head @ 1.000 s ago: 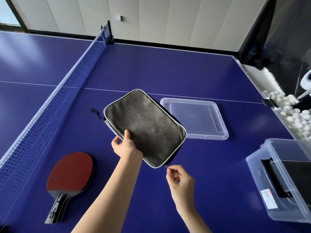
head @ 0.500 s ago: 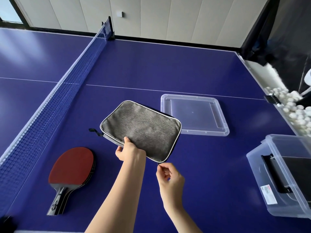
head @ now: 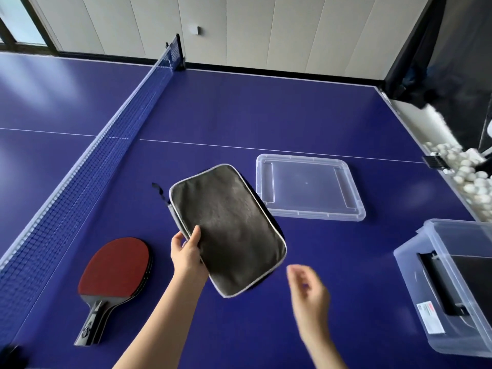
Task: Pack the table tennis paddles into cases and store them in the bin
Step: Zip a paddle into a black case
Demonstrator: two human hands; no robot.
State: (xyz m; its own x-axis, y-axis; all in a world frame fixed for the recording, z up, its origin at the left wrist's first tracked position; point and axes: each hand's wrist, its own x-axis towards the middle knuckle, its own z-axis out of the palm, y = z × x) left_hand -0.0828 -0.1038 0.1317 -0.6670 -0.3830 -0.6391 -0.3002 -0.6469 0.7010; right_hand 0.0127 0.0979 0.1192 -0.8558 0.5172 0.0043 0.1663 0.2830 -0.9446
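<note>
Right hand now off the case corner pinched half a second ago, blurred, fingers loosely curled, holding nothing. Likely zipper done, case ready for bin. Case tilted up again, held off table by left hand, thumb on top near left edge, fingers under. Paddles stacked left of case, still unpacked. Lid just right of case, bin farther right, dark case already inside.
</note>
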